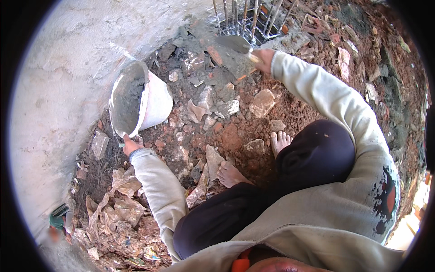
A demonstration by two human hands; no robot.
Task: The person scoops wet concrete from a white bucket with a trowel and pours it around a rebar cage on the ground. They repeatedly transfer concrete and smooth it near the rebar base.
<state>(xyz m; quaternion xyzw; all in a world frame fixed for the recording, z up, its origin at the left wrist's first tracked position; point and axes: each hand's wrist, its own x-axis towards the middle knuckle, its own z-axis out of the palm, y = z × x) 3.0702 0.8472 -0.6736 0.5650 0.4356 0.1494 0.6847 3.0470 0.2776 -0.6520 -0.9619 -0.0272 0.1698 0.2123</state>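
A white plastic bucket [157, 103] is tilted on the rubble beside the wall, its mouth facing left. Grey mortar [135, 97] lies inside it. With my left hand [132, 144] I grip the bucket's near rim. My right hand [263, 60] holds a trowel [235, 44] by its handle, the blade pointing left. That blade is over grey, mortar-smeared ground at the foot of several upright steel reinforcing bars [254, 20]. A wire-tied steel grid [263, 29] surrounds the bars at their base; part of it is hidden behind the trowel and my hand.
A plastered wall [64, 71] curves along the left. Broken stones [262, 103], brick pieces [214, 55] and crumpled sheeting [119, 207] litter the reddish soil. My bare feet [232, 174] rest among the rubble. Another person [58, 222] is at the far lower left.
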